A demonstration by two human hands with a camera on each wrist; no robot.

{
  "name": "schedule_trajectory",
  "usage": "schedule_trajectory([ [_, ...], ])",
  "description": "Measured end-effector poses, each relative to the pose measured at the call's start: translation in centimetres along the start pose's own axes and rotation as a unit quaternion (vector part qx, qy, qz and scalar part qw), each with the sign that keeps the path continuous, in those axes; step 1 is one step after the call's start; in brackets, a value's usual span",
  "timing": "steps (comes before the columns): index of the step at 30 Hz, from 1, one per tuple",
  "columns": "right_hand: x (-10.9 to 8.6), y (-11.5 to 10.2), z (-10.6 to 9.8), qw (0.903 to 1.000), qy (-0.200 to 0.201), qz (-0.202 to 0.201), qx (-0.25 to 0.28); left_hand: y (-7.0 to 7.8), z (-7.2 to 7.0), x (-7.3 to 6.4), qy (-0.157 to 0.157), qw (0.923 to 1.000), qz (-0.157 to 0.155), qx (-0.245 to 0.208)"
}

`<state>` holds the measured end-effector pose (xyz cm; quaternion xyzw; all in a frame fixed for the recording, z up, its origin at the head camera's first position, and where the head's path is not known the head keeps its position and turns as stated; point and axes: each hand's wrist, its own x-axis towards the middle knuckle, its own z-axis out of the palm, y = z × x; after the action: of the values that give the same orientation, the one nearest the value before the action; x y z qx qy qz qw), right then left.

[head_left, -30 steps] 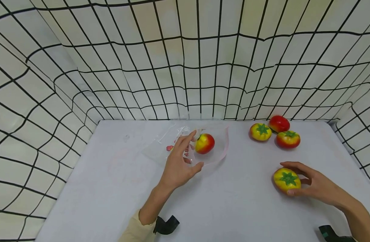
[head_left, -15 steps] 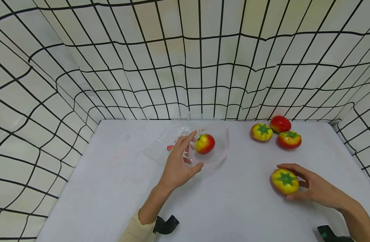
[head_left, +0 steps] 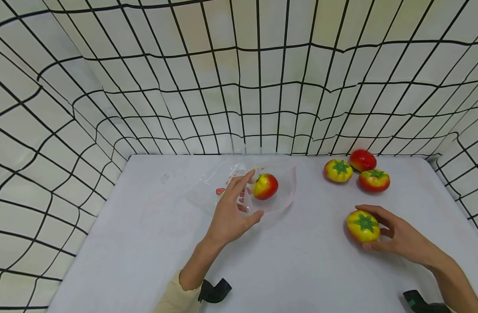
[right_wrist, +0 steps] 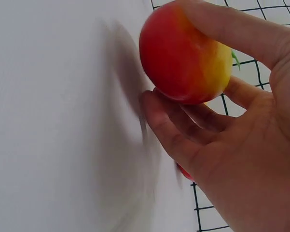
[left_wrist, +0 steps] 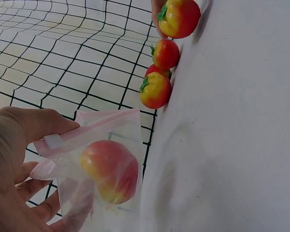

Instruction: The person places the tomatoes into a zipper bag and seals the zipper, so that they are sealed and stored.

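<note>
In the head view my left hand (head_left: 233, 213) holds a clear zip bag (head_left: 287, 198) with a pink mouth edge and a red-yellow tomato (head_left: 265, 187) inside. The left wrist view shows the thumb along the pink band by the white slider (left_wrist: 53, 140), with one finger visible through the film. My right hand (head_left: 399, 234) grips another tomato (head_left: 363, 226), yellow on top with a green star-shaped calyx, between thumb and fingers. In the right wrist view this tomato (right_wrist: 183, 58) shows its red underside, a shadow beside it on the white surface.
Behind my right hand, three more tomatoes lie grouped: a yellow one (head_left: 338, 170), a red one (head_left: 363, 160) and a red-yellow one (head_left: 373, 181). Black wire mesh (head_left: 258, 87) walls the back and sides of the white table (head_left: 145, 243).
My right hand has moved a little left and toward the back with its tomato. The left hand and the zip bag stay nearly where they were.
</note>
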<state>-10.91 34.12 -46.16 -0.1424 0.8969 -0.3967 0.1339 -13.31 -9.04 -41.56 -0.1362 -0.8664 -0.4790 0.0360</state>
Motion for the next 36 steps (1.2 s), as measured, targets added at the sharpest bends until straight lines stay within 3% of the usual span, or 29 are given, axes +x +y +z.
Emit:
schedule_trajectory([
  [12,0.6,-1.1,0.5,0.9993,0.036,0.004,0.008,-0.1,0.4,0.2,0.002,0.9999,0.013,0.001],
  [31,2.7,-4.2,2.8,0.9951,0.078,0.012,0.058,-0.3,0.1,-0.1,0.009,0.9999,0.003,0.003],
  [36,3.0,-5.0,3.2,0.9937,0.092,-0.004,0.064,-0.3,0.1,-0.1,0.01,0.9999,0.002,0.003],
])
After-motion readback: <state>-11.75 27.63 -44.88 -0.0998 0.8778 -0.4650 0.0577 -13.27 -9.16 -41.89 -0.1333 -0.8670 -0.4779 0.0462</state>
